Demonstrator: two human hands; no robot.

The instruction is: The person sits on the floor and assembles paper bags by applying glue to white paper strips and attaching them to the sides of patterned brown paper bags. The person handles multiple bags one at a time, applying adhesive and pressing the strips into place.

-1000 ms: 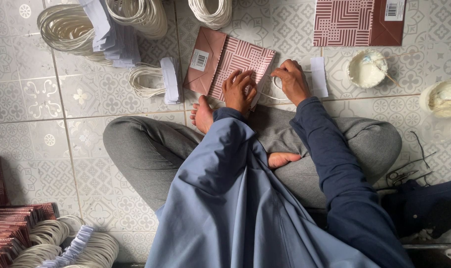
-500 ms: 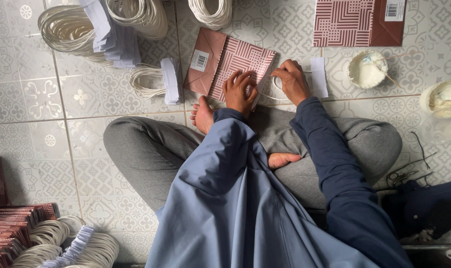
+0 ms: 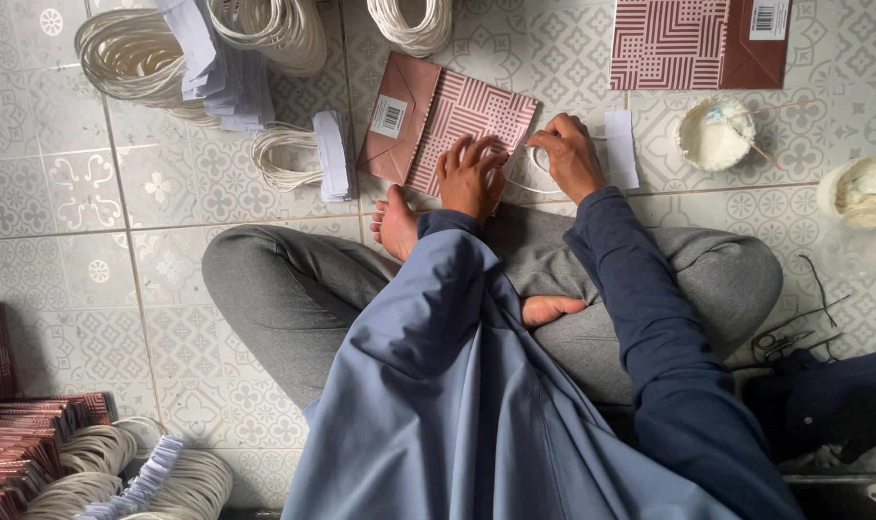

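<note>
A flat paper bag (image 3: 447, 120) with a dark red and white geometric pattern lies on the tiled floor in front of my crossed legs. My left hand (image 3: 470, 176) rests palm down on its near edge, fingers spread. My right hand (image 3: 567, 154) is at the bag's right edge, fingers pinched on a white cord handle (image 3: 534, 173) with a white paper strip (image 3: 621, 149) just to its right.
Bundles of white cord handles (image 3: 144, 53) and white paper strips (image 3: 216, 67) lie at top left. A second patterned bag (image 3: 688, 43) lies top right, beside glue bowls (image 3: 715, 133). Stacked bags (image 3: 19, 443) and more cords (image 3: 101, 453) sit at bottom left. Scissors (image 3: 784, 342) are at right.
</note>
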